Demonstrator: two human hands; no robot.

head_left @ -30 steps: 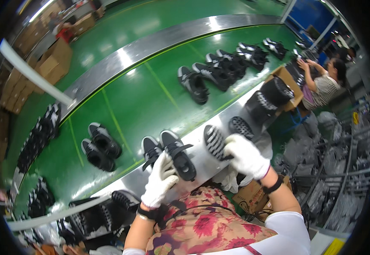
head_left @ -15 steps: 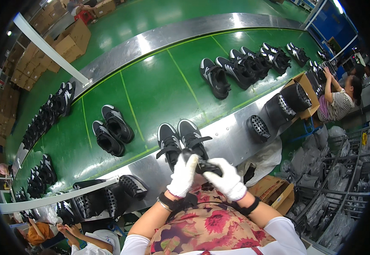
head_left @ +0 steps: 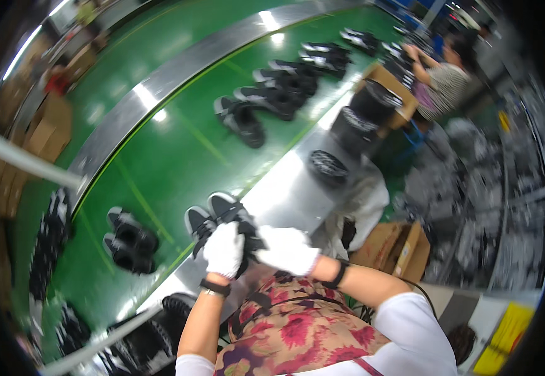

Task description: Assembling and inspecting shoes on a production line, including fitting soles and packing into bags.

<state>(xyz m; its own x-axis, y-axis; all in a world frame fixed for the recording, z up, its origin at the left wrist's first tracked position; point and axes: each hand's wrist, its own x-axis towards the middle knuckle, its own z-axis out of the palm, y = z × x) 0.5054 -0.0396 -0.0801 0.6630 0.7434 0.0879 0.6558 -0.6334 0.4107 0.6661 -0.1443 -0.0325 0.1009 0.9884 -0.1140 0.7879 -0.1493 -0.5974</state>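
Observation:
A pair of black-and-grey sneakers with white trim stands in front of me at the belt's near edge, toes pointing away. I see the left sneaker [head_left: 200, 220] and, beside it, the right sneaker [head_left: 225, 205]. My left hand [head_left: 224, 250], in a white glove, is closed at the near part of the pair. My right hand [head_left: 287, 249], also gloved, reaches in from the right, with its fingers closed against the black upper of the right sneaker. Motion blurs both hands, and they hide the heels and the straps.
On the green belt [head_left: 178, 150] stand more pairs of sneakers [head_left: 128, 241]. Black studded forms [head_left: 327, 167] rest on the metal edge at right. A co-worker [head_left: 441, 81] handles shoes beyond a carton [head_left: 388, 88]. An open carton [head_left: 391, 250] and a rack of grey bags [head_left: 473, 207] are at right.
The whole view has turned, so the belt and shoes appear shifted left. My hands have gone forward over the near part of the pair, from a dark piece held closer to my body.

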